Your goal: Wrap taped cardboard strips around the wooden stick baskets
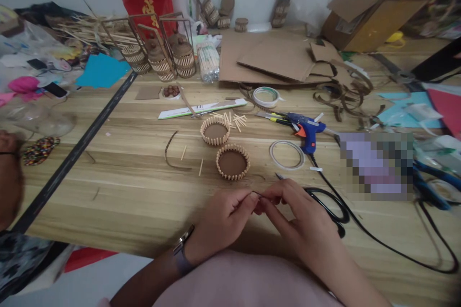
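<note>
Basically, left hand [227,215] and right hand [301,212] both pinch a thin dark strip [259,195], lower centre of frame.

Forearms [345,261] aslant inward, left grip [226,216] and right grip [300,211] close together, fingers [288,192] curled in a pinch.

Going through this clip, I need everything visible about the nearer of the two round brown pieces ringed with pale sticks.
The nearer round brown piece has a flat, cardboard-like base edged by short, pale, wooden-looking sticks standing side by side, with small gaps. Its top is open, exposing the base. It sits level on the pale wood-grain tabletop, beyond the left hand; neither hand touches it. A similar stick-ringed piece stands close behind; whether they touch is unclear.
</note>
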Demonstrator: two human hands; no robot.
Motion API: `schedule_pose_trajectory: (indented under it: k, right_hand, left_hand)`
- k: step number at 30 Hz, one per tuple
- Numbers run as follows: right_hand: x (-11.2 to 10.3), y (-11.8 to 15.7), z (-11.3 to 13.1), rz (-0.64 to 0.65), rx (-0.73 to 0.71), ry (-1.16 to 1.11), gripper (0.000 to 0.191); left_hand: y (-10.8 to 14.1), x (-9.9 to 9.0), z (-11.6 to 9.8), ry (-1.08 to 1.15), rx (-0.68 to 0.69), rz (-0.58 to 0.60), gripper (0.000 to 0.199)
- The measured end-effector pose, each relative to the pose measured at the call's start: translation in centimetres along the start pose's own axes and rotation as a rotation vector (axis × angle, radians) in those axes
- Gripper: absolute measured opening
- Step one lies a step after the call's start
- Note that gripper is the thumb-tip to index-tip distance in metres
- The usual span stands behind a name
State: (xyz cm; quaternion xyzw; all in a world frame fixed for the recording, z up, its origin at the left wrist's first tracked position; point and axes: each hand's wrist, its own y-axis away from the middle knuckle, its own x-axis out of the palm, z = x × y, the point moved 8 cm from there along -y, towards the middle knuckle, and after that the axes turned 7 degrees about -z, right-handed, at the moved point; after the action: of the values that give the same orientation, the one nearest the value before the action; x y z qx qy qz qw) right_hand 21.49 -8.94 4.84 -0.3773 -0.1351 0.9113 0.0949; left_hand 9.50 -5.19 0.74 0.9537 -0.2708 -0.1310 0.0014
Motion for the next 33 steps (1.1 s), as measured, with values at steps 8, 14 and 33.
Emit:
schedule_pose_trajectory:
  k: [8,14,33]
  right_hand:
    - [0.4,0.3,-0.9,0.031,0.161,-0.066,0.016]
    - [1.0,0.1,-0.9,0.069,0.220,-0.152,0.019]
    - [2.9,0.7,-2.2,0.111,0.545,-0.570,0.028]
  left_hand:
    - [-0.3,-0.8,-0.2,-0.083,0.012,-0.067,0.017]
    - [-0.1,-0.7,-0.1,-0.060,-0.002,-0.060,0.023]
    - [-0.4,0.2,1.3,0.488,-0.264,-0.075,0.010]
